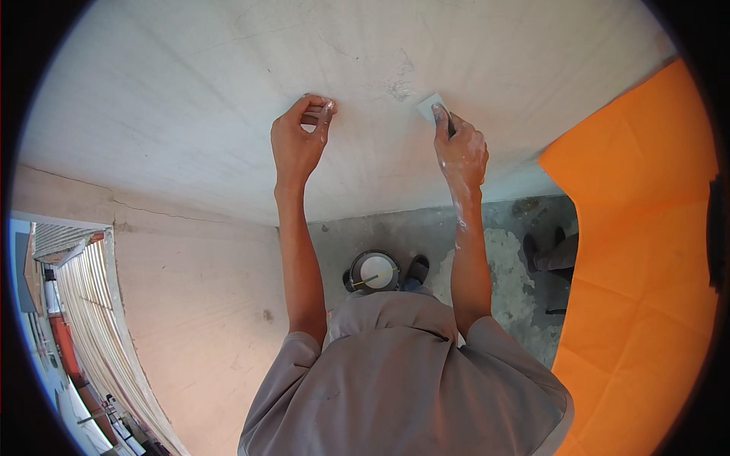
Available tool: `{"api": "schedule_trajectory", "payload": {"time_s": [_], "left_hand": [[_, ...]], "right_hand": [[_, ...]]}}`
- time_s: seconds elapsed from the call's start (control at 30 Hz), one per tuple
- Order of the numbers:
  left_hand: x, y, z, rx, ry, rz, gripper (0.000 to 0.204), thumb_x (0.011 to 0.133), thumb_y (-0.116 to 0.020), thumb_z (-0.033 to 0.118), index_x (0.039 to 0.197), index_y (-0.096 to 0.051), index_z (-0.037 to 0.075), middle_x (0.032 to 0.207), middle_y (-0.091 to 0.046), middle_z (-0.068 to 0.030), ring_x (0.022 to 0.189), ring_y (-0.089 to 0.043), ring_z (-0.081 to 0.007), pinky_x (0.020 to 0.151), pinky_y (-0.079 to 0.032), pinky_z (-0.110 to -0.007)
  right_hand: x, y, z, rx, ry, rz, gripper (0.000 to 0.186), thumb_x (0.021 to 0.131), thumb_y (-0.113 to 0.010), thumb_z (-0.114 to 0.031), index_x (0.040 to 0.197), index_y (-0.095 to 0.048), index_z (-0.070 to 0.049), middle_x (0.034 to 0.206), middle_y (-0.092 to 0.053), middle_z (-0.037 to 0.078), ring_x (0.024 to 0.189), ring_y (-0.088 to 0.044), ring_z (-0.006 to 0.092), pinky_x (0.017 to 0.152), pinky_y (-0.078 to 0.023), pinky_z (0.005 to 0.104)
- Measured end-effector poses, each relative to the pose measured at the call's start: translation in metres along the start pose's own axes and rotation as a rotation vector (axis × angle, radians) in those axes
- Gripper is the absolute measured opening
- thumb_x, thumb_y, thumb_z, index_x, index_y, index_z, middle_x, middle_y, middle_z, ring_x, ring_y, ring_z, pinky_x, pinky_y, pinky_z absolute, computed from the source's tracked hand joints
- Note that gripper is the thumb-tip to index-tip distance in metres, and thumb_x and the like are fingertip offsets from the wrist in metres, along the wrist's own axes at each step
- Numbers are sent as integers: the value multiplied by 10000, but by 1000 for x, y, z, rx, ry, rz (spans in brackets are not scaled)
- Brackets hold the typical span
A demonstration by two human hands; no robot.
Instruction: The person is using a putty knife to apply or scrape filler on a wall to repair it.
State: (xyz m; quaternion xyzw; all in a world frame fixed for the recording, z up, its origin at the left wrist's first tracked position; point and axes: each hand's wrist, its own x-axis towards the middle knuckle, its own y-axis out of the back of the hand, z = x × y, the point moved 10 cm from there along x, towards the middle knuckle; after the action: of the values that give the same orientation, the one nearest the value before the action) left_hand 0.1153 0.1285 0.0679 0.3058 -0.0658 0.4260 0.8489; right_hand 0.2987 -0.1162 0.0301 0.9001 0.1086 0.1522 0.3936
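Observation:
My left hand (303,138) is closed near the pale plastered wall (228,76), its thumb and fingertips pinched, with white residue on them; whatever they hold, if anything, is too small to name. My right hand (462,152), smeared with white, grips a putty knife (429,106) with a light, flat blade at the wall surface. A patch of grey scuffs (398,87) marks the wall between and slightly above my hands.
A round bucket (376,267) with white contents and a stick across it stands by my feet on the stained concrete floor (506,304). An orange sheet (631,228) covers the right side. Another person's foot (532,249) shows beside it. An opening (99,319) is at left.

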Motion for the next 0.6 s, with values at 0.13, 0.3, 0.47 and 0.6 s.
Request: {"api": "schedule_trajectory", "payload": {"time_s": [0.13,0.3,0.47,0.6], "left_hand": [[-3,-7,0,-64,50,19,95,1010,-660,-16,1051,-739,18,915,-804,-47,785,-743,-157,752,-563,-277],[-3,-8,-8,-238,10,85,177,994,-617,-104,1058,-742,3,937,-807,-70,851,-771,-158,786,-593,-280],[1,-6,-5,-243,40,33,131,1012,-608,-109,1030,-720,-44,966,-790,-83,905,-760,-157,811,-606,-288],[3,-7,-5,-251,75,31,117,1001,-636,-100,1004,-741,-49,979,-805,-88,898,-771,-160,813,-615,-291]], "right_hand": [[-1,49,-33,31,56,16,466,1074,-590,-532,1151,-830,-139,795,-759,154,779,-723,401,751,-578,487],[12,34,-42,-170,211,53,451,1081,-590,-514,1099,-839,-137,778,-761,144,768,-734,392,712,-584,483],[22,19,-40,-189,177,-1,485,1073,-589,-540,1230,-816,-142,835,-764,203,835,-742,431,808,-594,499],[24,17,-40,-189,198,19,432,1076,-604,-476,1220,-816,-129,831,-761,209,821,-736,443,791,-592,503]]}}
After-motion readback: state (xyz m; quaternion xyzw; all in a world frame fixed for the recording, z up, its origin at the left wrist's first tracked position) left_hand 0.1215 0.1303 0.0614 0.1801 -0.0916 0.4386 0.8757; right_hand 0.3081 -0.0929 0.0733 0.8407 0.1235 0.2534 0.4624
